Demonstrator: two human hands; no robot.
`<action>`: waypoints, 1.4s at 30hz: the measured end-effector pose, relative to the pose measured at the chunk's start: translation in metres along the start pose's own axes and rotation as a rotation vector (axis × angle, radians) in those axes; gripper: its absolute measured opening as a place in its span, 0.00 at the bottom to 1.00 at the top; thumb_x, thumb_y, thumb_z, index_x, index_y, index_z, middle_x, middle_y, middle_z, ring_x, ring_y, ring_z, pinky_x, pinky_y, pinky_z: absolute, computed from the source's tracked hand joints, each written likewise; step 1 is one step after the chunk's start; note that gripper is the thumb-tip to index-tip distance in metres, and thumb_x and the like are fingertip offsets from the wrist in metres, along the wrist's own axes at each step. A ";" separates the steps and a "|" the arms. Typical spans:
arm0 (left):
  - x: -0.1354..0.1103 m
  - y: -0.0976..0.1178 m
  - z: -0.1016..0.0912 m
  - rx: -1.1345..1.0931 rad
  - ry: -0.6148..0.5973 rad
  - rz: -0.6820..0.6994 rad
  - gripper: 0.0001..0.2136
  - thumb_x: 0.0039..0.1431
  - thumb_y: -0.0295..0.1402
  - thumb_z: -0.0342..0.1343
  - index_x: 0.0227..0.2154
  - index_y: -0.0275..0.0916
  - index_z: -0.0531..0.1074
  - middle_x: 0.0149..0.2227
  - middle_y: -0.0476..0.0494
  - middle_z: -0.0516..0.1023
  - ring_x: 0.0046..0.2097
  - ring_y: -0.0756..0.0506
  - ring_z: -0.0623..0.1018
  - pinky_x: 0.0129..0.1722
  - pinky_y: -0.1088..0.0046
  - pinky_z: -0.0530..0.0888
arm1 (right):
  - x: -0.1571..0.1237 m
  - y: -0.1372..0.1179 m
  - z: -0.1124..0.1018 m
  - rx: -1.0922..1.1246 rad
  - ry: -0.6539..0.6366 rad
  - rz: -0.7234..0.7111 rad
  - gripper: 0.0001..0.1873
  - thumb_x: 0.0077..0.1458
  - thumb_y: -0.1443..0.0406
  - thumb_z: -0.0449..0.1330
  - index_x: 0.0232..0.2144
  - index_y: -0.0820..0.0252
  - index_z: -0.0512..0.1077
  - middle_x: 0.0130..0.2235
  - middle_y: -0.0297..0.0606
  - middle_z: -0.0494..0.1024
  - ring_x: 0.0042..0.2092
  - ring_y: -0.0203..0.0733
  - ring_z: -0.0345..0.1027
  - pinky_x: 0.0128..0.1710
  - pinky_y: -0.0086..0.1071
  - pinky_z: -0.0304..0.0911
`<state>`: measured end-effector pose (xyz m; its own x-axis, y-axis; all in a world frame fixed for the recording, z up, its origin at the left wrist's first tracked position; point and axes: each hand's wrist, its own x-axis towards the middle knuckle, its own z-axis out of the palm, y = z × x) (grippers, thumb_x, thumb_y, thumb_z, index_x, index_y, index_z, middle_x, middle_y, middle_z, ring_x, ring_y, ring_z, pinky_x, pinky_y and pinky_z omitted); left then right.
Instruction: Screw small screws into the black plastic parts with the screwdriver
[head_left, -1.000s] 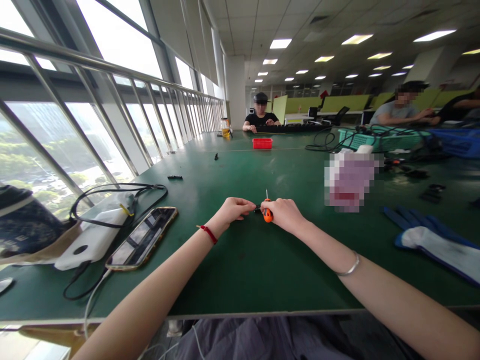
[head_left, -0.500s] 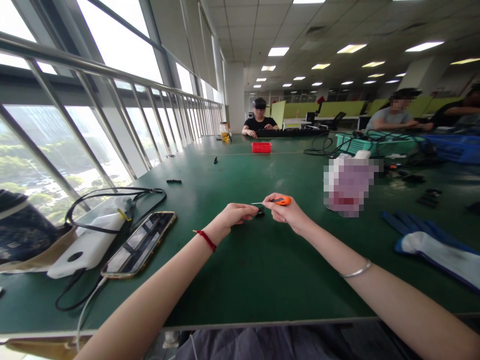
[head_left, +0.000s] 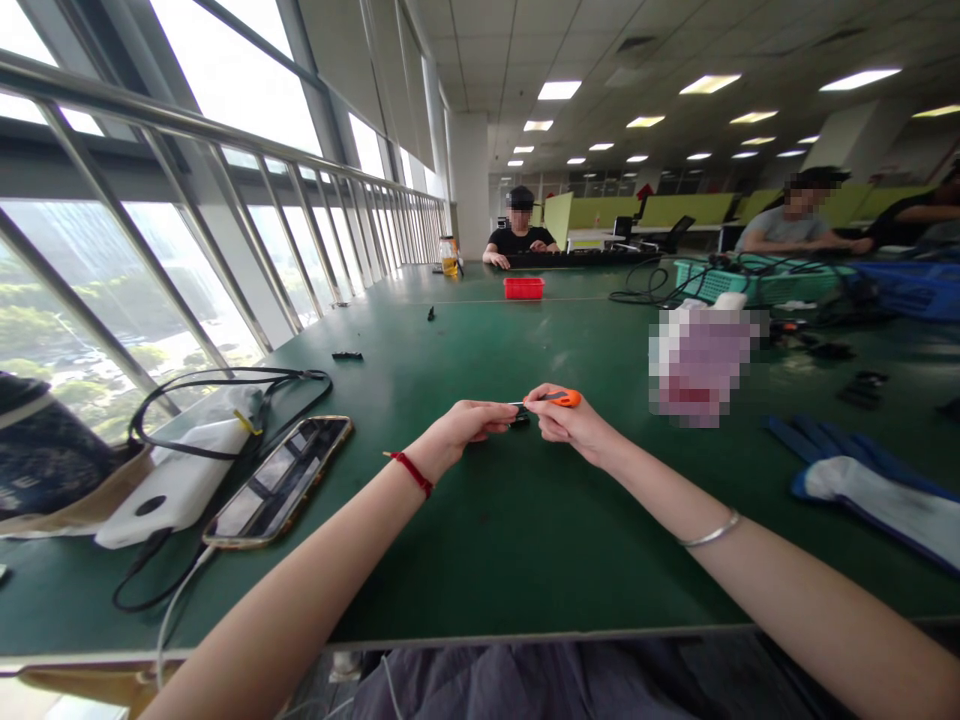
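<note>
Left hand (head_left: 469,428) pinching a small black part (head_left: 519,413) just above the green table (head_left: 525,540), near its middle; right hand (head_left: 571,424) closed around an orange-handled screwdriver (head_left: 559,399), shaft lying nearly level and pointed left into the part. To do this well: keep the tip seated square in the part, brace both wrists on the table, turn with the fingertips only, press lightly along the shaft. Slipping likely if the part tilts. Phone (head_left: 281,481) and blue glove (head_left: 862,475) lying well apart to either side
</note>
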<state>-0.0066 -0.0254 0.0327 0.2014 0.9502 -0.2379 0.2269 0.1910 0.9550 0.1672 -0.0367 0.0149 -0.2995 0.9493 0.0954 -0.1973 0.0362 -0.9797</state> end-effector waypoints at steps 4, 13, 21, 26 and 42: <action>-0.001 0.001 0.001 -0.007 0.018 -0.027 0.11 0.40 0.38 0.64 0.28 0.39 0.80 0.30 0.45 0.80 0.32 0.49 0.75 0.27 0.74 0.60 | 0.001 0.003 -0.001 0.028 -0.015 0.004 0.11 0.43 0.62 0.63 0.27 0.59 0.65 0.09 0.17 0.54 0.12 0.24 0.41 0.16 0.25 0.36; -0.001 0.001 0.001 -0.028 0.002 -0.030 0.10 0.41 0.37 0.63 0.28 0.39 0.80 0.31 0.45 0.80 0.34 0.47 0.76 0.29 0.73 0.60 | 0.002 0.003 0.000 0.048 -0.039 0.010 0.09 0.43 0.63 0.61 0.27 0.59 0.65 0.09 0.17 0.53 0.12 0.23 0.40 0.16 0.24 0.35; -0.001 0.000 0.002 -0.001 -0.022 -0.011 0.15 0.39 0.40 0.64 0.32 0.39 0.80 0.34 0.45 0.80 0.37 0.46 0.75 0.31 0.72 0.60 | 0.002 0.005 0.002 0.064 -0.025 -0.011 0.09 0.42 0.63 0.61 0.26 0.59 0.64 0.08 0.17 0.53 0.12 0.23 0.38 0.16 0.24 0.34; -0.002 0.000 0.002 -0.011 -0.023 -0.014 0.14 0.39 0.39 0.64 0.32 0.39 0.80 0.35 0.45 0.80 0.37 0.47 0.75 0.33 0.71 0.59 | 0.001 0.004 0.005 0.082 -0.034 -0.010 0.09 0.41 0.64 0.61 0.26 0.59 0.64 0.09 0.18 0.56 0.12 0.24 0.41 0.14 0.23 0.36; -0.016 0.011 0.004 0.024 -0.002 0.289 0.10 0.41 0.36 0.63 0.25 0.34 0.75 0.27 0.46 0.76 0.31 0.50 0.72 0.34 0.73 0.64 | -0.008 -0.005 0.006 -0.226 0.032 -0.093 0.12 0.48 0.57 0.60 0.28 0.59 0.65 0.11 0.23 0.62 0.13 0.28 0.51 0.11 0.22 0.46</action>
<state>-0.0033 -0.0397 0.0463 0.2628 0.9639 0.0431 0.1828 -0.0936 0.9787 0.1651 -0.0466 0.0200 -0.2590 0.9480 0.1851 -0.0076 0.1896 -0.9818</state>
